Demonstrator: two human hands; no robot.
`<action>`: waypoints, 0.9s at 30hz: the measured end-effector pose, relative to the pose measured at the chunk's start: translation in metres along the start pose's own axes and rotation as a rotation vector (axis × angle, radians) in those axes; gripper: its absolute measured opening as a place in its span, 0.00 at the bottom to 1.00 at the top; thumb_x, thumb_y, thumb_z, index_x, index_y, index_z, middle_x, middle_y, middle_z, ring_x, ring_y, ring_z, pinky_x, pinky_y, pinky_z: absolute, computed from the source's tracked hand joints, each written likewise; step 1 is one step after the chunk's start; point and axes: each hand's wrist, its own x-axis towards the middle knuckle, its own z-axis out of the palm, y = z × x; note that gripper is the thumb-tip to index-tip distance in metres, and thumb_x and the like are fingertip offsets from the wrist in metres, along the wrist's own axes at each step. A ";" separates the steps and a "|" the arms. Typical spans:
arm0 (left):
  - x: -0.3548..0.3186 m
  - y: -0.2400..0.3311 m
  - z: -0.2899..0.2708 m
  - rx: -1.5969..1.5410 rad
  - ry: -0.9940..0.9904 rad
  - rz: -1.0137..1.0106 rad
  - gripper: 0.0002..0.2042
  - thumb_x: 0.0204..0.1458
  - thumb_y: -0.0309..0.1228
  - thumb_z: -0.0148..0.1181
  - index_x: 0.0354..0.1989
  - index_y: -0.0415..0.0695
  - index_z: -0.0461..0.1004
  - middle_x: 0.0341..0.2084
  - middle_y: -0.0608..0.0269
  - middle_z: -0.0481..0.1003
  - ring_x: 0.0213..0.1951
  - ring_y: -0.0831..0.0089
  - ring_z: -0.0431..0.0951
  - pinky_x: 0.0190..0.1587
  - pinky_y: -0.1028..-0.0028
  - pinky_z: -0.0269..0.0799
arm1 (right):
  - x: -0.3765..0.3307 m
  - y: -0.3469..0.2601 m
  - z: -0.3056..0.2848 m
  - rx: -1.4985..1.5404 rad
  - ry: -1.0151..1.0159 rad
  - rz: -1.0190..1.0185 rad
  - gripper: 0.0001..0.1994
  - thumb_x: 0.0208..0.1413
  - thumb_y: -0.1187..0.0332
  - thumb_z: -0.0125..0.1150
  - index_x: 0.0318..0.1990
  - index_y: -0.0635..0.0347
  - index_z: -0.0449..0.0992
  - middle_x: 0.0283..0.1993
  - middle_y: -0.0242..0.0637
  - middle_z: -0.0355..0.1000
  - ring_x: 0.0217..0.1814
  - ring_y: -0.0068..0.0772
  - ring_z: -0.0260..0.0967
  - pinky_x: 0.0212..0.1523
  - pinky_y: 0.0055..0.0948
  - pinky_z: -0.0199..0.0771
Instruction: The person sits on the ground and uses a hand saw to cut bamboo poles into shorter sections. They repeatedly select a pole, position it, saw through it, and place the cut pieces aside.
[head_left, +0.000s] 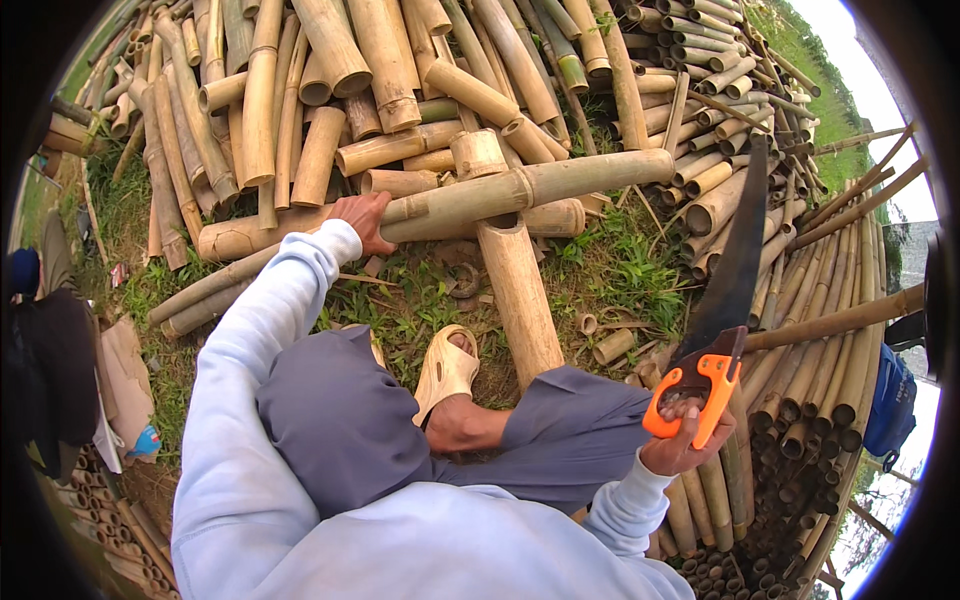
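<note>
My left hand [362, 220] grips a thick bamboo pole [540, 185] that lies crosswise on top of another bamboo pole [520, 295]; that lower one runs toward my knees. My right hand [685, 440] is shut on the orange handle of a hand saw [725, 290], and its dark curved blade points up and away, clear of the poles. One of my feet, in a beige sandal [445, 370], rests on the grass between my legs.
Piles of cut bamboo [400, 90] lie all around, with stacked pole ends [810, 420] at the right. Short offcuts [610, 345] sit on the grass. A blue bag [888, 400] hangs at the right; cardboard and dark cloth [60, 370] lie on the left.
</note>
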 end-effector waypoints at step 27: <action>0.030 0.022 -0.003 -0.010 -0.048 0.024 0.31 0.37 0.48 0.75 0.44 0.38 0.71 0.32 0.43 0.81 0.40 0.43 0.82 0.43 0.53 0.77 | -0.106 0.041 0.128 -0.118 -0.598 0.153 0.20 0.54 0.76 0.69 0.51 0.69 0.67 0.38 0.45 0.79 0.37 0.27 0.80 0.40 0.27 0.80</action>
